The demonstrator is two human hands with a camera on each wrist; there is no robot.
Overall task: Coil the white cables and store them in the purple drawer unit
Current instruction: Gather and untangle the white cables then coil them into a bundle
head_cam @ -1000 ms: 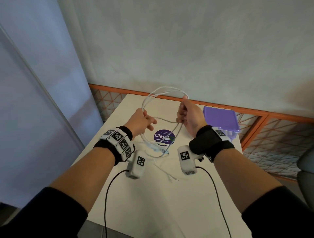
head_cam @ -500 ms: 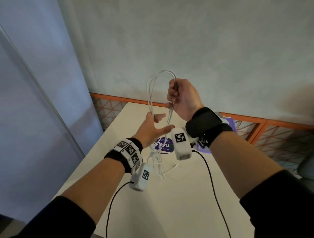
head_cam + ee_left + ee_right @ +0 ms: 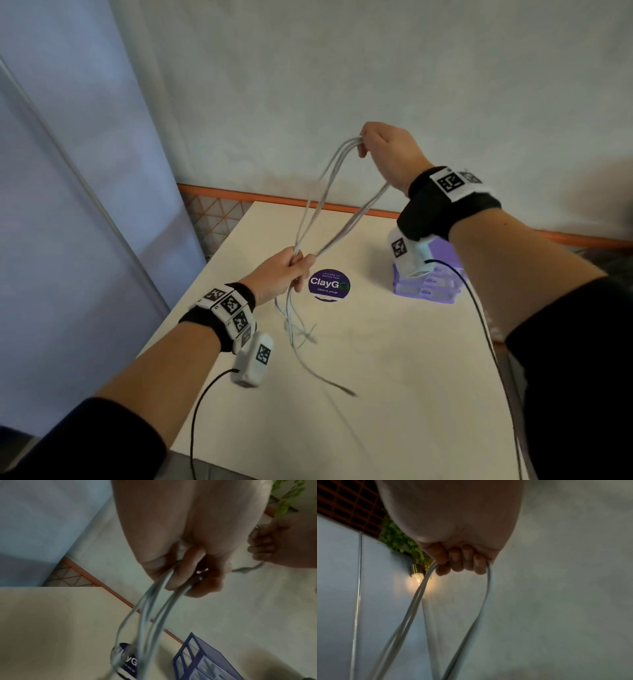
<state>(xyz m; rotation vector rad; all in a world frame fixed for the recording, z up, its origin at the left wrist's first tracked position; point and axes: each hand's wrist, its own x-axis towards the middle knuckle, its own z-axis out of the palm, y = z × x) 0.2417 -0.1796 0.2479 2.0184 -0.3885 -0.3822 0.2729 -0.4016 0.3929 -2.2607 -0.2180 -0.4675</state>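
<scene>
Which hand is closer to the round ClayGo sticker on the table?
Left. The left hand grips the white cables just beside the ClayGo sticker; the right hand holds them high above it.

Thin white cables [image 3: 310, 219]: smooth plastic sheath. Purple drawer unit [image 3: 428, 286]: translucent plastic. Cream tabletop [image 3: 394, 394]: matt, smooth.

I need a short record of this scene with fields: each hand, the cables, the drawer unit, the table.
left hand: grips the lower part of the cable loops
right hand: raised, grips the loop tops
thin white cables: stretched between both hands, loose ends hanging to the table
purple plastic drawer unit: on the table, under the right wrist
white table: carries a round purple sticker
</scene>
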